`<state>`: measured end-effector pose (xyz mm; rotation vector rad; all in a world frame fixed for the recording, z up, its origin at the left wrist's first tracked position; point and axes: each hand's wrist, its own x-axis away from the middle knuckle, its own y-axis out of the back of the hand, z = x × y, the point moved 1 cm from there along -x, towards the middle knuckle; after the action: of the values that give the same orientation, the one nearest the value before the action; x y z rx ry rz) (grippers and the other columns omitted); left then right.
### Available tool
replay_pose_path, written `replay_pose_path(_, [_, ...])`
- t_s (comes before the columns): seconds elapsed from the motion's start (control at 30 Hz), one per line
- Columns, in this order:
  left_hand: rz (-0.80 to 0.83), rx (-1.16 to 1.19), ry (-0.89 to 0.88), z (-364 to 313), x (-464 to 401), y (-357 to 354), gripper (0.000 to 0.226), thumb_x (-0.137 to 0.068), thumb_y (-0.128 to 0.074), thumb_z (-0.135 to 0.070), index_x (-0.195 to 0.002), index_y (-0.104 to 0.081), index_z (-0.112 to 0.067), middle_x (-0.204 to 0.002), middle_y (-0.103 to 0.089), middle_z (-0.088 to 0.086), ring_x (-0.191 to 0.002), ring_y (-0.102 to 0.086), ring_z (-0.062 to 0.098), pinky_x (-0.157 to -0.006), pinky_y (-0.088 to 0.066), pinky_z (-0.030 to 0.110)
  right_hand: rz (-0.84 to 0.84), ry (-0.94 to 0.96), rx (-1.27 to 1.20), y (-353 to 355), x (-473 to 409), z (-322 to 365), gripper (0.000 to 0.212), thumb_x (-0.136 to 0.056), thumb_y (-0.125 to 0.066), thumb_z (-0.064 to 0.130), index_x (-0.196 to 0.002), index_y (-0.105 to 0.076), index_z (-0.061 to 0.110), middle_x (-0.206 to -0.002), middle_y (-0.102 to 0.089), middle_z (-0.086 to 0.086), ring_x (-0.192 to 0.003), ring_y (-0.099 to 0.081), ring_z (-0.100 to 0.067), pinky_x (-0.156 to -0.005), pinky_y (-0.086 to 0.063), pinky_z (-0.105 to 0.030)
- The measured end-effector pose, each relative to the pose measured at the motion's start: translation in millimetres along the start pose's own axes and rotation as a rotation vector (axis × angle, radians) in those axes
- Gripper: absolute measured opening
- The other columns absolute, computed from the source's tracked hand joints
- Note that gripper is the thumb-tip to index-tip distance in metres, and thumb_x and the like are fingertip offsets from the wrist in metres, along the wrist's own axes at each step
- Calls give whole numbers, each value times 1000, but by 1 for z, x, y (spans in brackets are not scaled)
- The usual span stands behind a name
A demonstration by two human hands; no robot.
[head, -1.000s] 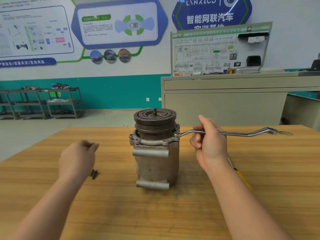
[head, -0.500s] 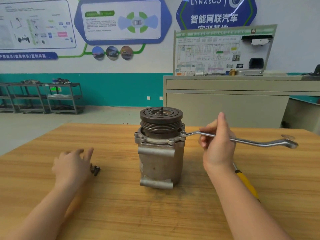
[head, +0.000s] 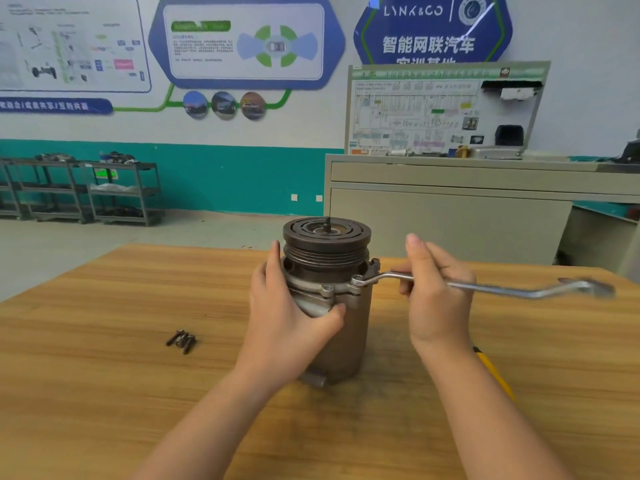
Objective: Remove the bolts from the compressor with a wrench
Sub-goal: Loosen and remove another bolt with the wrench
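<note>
The metal compressor (head: 349, 327) stands upright on the wooden table (head: 104, 393), its dark pulley on top. My left hand (head: 287, 310) grips the compressor's left side, thumb across the front below the flange. My right hand (head: 436, 292) holds the shaft of a long silver ring wrench (head: 512, 289). The wrench's ring end sits on a bolt (head: 357, 281) at the flange's right front. Another bolt (head: 327, 289) shows on the flange front. A few removed bolts (head: 181, 340) lie together on the table to the left.
A yellow-handled tool (head: 493, 374) lies on the table behind my right forearm, mostly hidden. A beige cabinet (head: 450, 216) with a wiring panel stands beyond the table. Grey racks (head: 86, 192) line the far wall at left.
My left hand left the loose bolts and moved right to grip the compressor body. My right hand stayed on the wrench, whose ring end shifted slightly along the flange.
</note>
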<state>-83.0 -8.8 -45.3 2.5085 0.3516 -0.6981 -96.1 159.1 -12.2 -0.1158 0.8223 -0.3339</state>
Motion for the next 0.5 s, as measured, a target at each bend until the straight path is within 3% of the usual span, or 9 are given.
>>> replay_pose_path(0.1, [208, 102, -24, 9, -16, 20, 120, -59, -77, -59, -156, -11, -34, -153, -32, -10, -142, -28, 5, -120, -27, 42, 126, -605, -403, -3, -11, -9, 39, -85, -66, 31, -49, -64, 17, -45, -50, 2, -34, -41, -6, -33, -27, -15])
replay_pose_path(0.17, [289, 171, -74, 11, -23, 26, 112, -60, -80, -55, -153, -20, -37, -150, -40, -10, -141, -35, 10, -117, -32, 46, 257, -745, -531, -2, -14, -10, 26, -75, -69, 34, -57, -66, 17, -45, -48, 1, -31, -39, -5, -33, -26, -13])
replay_pose_path(0.23, [286, 229, -89, 13, -24, 26, 109, -60, -82, -53, -152, -25, -37, -149, -43, -11, -139, -38, 10, -115, -34, 46, 293, -716, -601, -1, -13, -6, 21, -71, -71, 35, -60, -67, 18, -45, -48, 1, -31, -39, -4, -32, -26, -13])
replay_pose_path(0.33, [270, 272, -59, 20, -21, 26, 120, -55, -83, -58, -154, -20, -35, -149, -42, -18, -137, -39, 0, -116, -36, 42, 130, -561, -613, 1, -11, 5, 26, -67, -75, 39, -54, -65, 19, -46, -52, 1, -32, -42, -5, -32, -28, -13])
replay_pose_path(0.43, [245, 262, -47, 21, -19, 26, 116, -54, -82, -59, -152, -26, -34, -145, -45, -21, -133, -41, -4, -115, -37, 38, -34, -288, -333, 2, -6, 16, 41, -68, -81, 51, -47, -58, 24, -42, -52, 1, -30, -41, -8, -34, -29, -13])
replay_pose_path(0.5, [162, 236, -47, 15, -12, 20, 113, -53, -80, -59, -150, -29, -31, -143, -46, -15, -133, -42, 1, -114, -37, 39, -36, -137, -100, 0, 1, 20, 46, -72, -71, 57, -45, -51, 26, -40, -50, 0, -30, -40, -9, -36, -31, -15])
